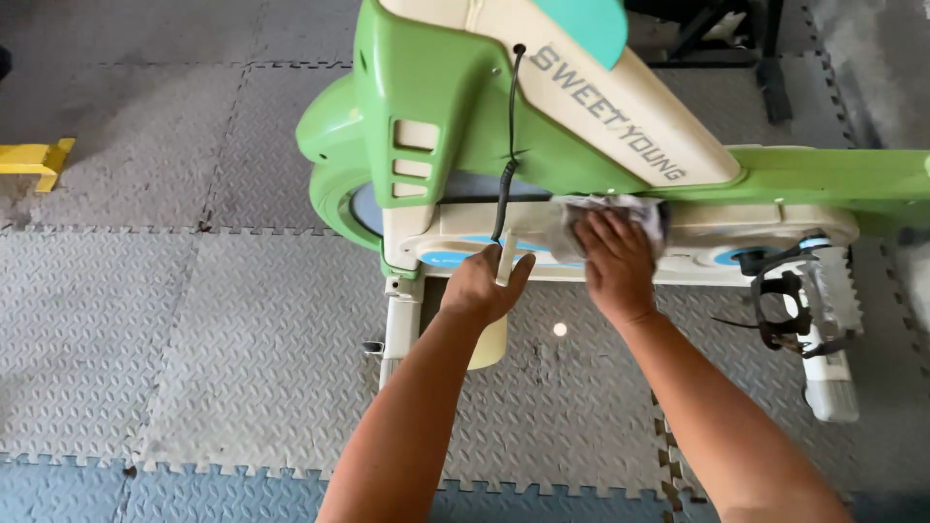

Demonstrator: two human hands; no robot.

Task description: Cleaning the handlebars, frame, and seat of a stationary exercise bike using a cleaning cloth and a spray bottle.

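Glossy plastic exercise bike, crumpled cloth (soft-looking), rough foam mats.

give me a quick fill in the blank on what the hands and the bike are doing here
1. The right hand presses a crumpled ____ against the exercise bike's cream side panel.
2. The left hand grips a pale crank arm just below a coiled black ____.
3. The bike's frame is mostly ____ with cream panels.
4. The floor mats under the bike are ____ in colour.

Missing words: cloth; cable; green; grey
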